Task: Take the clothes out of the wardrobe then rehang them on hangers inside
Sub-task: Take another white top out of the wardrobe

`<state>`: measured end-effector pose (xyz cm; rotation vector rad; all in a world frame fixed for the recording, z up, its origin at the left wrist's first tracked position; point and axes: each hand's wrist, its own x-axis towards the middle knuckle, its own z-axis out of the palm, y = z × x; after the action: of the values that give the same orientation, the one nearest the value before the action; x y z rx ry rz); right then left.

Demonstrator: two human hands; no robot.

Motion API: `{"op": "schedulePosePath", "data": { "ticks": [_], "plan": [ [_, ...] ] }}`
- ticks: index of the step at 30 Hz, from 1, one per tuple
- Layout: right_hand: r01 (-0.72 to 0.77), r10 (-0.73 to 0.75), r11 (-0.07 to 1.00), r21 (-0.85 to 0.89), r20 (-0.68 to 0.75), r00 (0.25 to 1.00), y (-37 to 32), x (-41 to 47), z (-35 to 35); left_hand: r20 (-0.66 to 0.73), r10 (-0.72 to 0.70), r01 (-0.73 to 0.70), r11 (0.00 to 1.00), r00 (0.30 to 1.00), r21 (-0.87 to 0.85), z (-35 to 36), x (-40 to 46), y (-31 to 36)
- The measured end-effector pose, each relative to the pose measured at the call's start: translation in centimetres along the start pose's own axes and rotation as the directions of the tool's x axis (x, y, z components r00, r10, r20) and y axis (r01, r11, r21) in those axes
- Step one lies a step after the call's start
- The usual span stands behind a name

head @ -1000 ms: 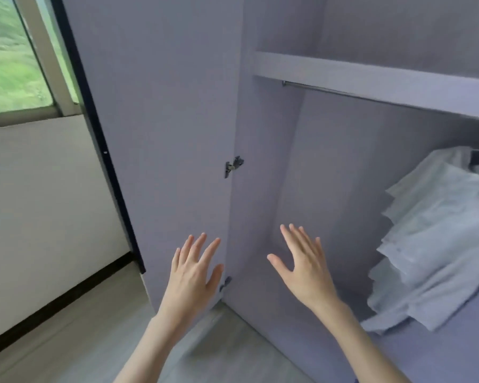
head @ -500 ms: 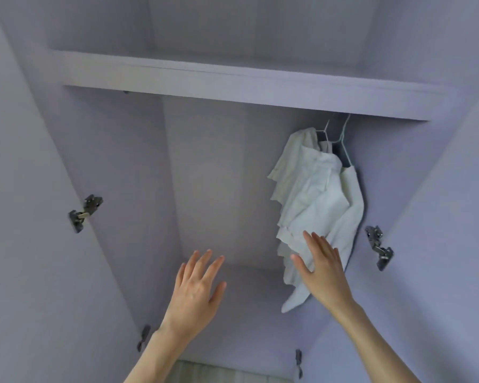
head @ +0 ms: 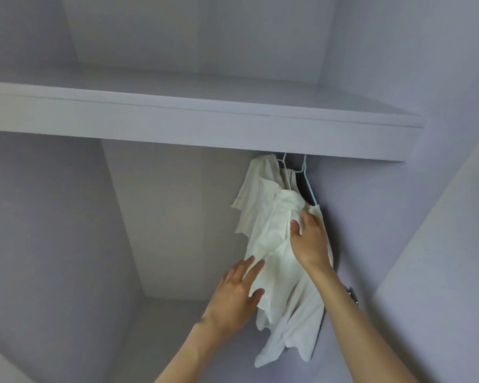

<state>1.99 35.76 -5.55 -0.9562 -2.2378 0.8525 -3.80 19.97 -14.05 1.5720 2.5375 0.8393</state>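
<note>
Several white garments (head: pixel 268 233) hang bunched together at the right end of the open lilac wardrobe (head: pixel 53 230). They sit on a white wire hanger (head: pixel 284 159) and a mint-green hanger (head: pixel 310 189). The rail is hidden behind the shelf front. My right hand (head: pixel 310 239) lies flat against the upper part of the garments, fingers pointing up and thumb spread to the left. My left hand (head: pixel 237 294) is lower, its fingers straight and touching the left edge of the hanging cloth.
A thick shelf (head: pixel 205 117) spans the wardrobe just above the hangers. The right side wall (head: pixel 440 217) stands close beside the clothes, with a metal hinge (head: pixel 353 297) on it. The left half of the hanging space holds nothing.
Both hands have moved up and to the right onto the clothes. My right hand climbed from the garments' lower part to near the hangers. The camera has moved closer.
</note>
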Motion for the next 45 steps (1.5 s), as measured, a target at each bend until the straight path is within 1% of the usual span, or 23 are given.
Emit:
{"op": "schedulePosePath", "data": {
  "ticks": [2, 6, 9, 12, 15, 18, 20, 24, 28, 30, 33, 36, 38, 39, 41, 42, 43, 45],
  "plan": [
    [-0.064, 0.065, 0.998, -0.01, 0.062, 0.996, 0.0, 2.5, 0.2, 0.03, 0.04, -0.039, 0.998, 0.999, -0.043, 0.9, 1.7, 0.5],
    [-0.1, 0.101, 0.995, -0.025, 0.08, 0.992, -0.7, 5.9, 0.5, 0.1, 0.09, -0.068, 0.975, 0.991, -0.211, 1.9, 3.3, 1.3],
    [-0.136, 0.141, 0.989, -0.058, 0.1, 0.985, -1.5, 7.1, 0.9, 0.136, 0.114, -0.076, 0.963, 0.984, -0.258, 2.4, 4.0, 1.2],
    [-0.156, 0.166, 0.981, -0.119, 0.084, 0.983, -2.0, 7.7, 1.7, 0.157, 0.139, -0.093, 0.959, 0.978, -0.267, 2.2, 4.3, 0.6],
    [-0.186, 0.19, 0.979, -0.081, 0.045, 0.981, -2.0, 8.1, 2.6, 0.183, 0.167, -0.123, 0.965, 0.969, -0.229, 1.6, 4.4, -0.1],
    [-0.195, 0.19, 0.976, -0.092, -0.063, 0.98, -2.2, 7.8, 3.2, 0.216, 0.184, -0.149, 0.975, 0.959, -0.166, 1.0, 4.7, -1.2],
    [-0.149, 0.137, 0.982, -0.118, -0.097, 0.986, -2.2, 7.4, 3.4, 0.23, 0.168, -0.146, 0.983, 0.958, -0.11, 0.3, 4.9, -2.3],
    [-0.025, 0.007, 0.989, -0.146, -0.12, 0.993, -2.0, 7.1, 3.7, 0.186, 0.091, -0.091, 0.996, 0.978, -0.006, -2.7, 5.6, -4.8],
    [0.101, -0.107, 0.993, -0.059, -0.109, 0.988, -2.2, 6.9, 4.0, 0.087, 0.005, -0.009, 0.999, 0.996, 0.041, -5.8, 6.1, -7.6],
    [0.174, -0.174, 0.985, -0.002, -0.071, 0.982, -2.0, 6.5, 4.3, 0.007, -0.057, 0.057, 0.997, 0.998, 0.045, -7.2, 6.1, -8.9],
    [0.25, -0.251, 0.968, 0.025, 0.041, 0.967, -1.8, 5.0, 5.0, -0.116, -0.159, 0.166, 0.985, 0.98, 0.052, -9.2, 5.9, -10.9],
    [0.368, -0.359, 0.927, -0.075, 0.11, 0.927, -1.1, 2.9, 6.3, -0.186, -0.258, 0.267, 0.963, 0.948, 0.025, -10.7, 4.6, -13.2],
    [0.457, -0.443, 0.884, -0.095, 0.136, 0.886, -1.0, 1.4, 6.9, -0.227, -0.314, 0.327, 0.945, 0.922, 0.022, -11.5, 3.1, -14.8],
    [0.502, -0.486, 0.86, -0.091, 0.152, 0.861, -1.1, 0.8, 7.2, -0.255, -0.319, 0.339, 0.94, 0.913, 0.035, -12.0, 2.3, -15.6],
    [0.574, -0.557, 0.816, -0.068, 0.177, 0.812, -1.4, -0.2, 7.8, -0.305, -0.292, 0.327, 0.942, 0.907, 0.072, -13.2, 0.5, -17.2],
    [0.603, -0.586, 0.796, -0.045, 0.189, 0.788, -1.5, -0.6, 8.2, -0.304, -0.278, 0.319, 0.943, 0.911, 0.093, -13.7, -0.2, -18.0],
    [0.611, -0.597, 0.792, -0.001, 0.213, 0.774, -1.8, -1.0, 8.6, -0.284, -0.273, 0.314, 0.943, 0.919, 0.109, -14.3, -1.1, -18.7],
    [0.577, -0.586, 0.808, 0.121, 0.265, 0.766, -2.5, -1.6, 9.6, -0.229, -0.281, 0.308, 0.947, 0.932, 0.09, -14.9, -3.2, -20.1]
  ]
}}
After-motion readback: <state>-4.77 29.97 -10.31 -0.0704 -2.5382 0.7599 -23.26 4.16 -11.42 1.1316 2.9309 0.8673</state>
